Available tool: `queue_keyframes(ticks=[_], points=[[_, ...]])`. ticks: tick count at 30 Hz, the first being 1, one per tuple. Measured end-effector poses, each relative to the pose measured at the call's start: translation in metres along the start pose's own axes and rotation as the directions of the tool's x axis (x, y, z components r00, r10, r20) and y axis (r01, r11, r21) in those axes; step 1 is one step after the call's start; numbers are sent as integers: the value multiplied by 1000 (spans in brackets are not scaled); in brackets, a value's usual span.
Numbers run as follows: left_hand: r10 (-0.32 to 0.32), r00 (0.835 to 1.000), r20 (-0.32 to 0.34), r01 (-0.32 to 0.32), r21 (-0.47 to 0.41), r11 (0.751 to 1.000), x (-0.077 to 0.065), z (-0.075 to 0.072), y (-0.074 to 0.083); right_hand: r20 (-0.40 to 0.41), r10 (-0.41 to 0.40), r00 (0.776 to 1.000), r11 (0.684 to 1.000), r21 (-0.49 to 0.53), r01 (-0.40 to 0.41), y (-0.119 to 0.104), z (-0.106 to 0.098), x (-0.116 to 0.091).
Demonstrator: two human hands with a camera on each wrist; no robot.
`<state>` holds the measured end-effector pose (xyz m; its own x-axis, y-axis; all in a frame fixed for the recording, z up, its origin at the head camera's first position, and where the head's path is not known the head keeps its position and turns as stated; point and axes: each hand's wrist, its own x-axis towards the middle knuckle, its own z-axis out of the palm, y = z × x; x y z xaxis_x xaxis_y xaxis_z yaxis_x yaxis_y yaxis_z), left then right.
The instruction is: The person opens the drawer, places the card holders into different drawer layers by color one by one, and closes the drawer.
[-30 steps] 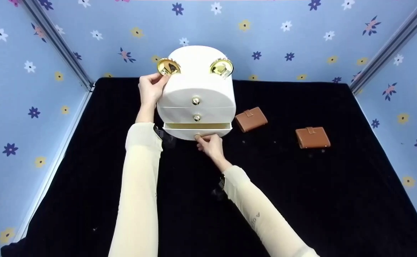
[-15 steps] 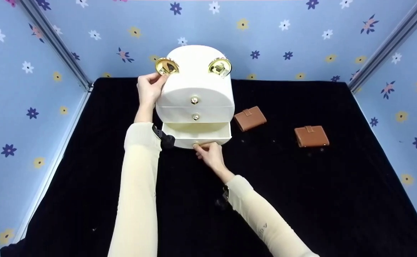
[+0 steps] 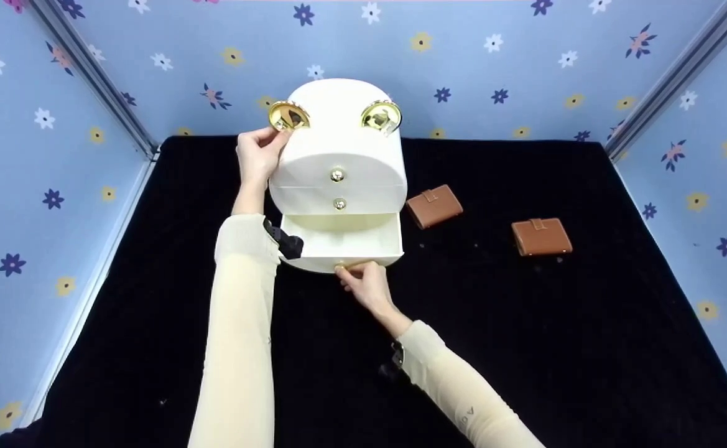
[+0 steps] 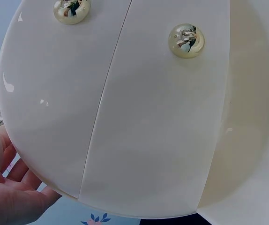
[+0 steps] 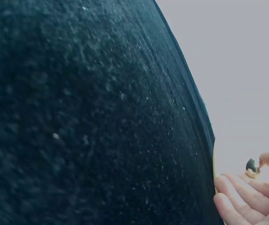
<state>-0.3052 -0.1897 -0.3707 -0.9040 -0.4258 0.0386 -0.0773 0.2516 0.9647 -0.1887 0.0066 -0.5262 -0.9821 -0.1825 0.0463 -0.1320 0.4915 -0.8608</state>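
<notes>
A white jewelry box [image 3: 341, 134] with rounded sides and two gold, ear-like discs stands at the back in the head view. Its bottom drawer [image 3: 351, 242] is pulled out, and the part of its inside that shows holds nothing. At that drawer's front, my right hand [image 3: 368, 287] pinches the small gold knob [image 5: 251, 168] between thumb and fingers. My left hand [image 3: 257, 155] rests against the box's left side, thumb just below the left gold disc [image 3: 288, 116]. In the left wrist view, its fingers [image 4: 19, 171] lie along the box's curved side.
A brown wallet [image 3: 435, 206] lies just right of the box, and another brown wallet [image 3: 542, 237] lies farther right. Black cloth [image 3: 494, 348] covers the table. Blue flowered panels [image 3: 463, 62] stand at the back and on both sides.
The bottom drawer has slid out toward me, from a narrow gap to a wide opening. My right hand has moved back with its knob. My left hand has stayed at the box's side.
</notes>
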Motion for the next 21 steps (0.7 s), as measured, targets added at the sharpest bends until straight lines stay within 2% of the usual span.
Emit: queue_keyframes(ticks=[21], points=[[-11,1000,4,11,10,1000,0,0,1,40,-58,998,998,-30,59,-2,-5,-23]])
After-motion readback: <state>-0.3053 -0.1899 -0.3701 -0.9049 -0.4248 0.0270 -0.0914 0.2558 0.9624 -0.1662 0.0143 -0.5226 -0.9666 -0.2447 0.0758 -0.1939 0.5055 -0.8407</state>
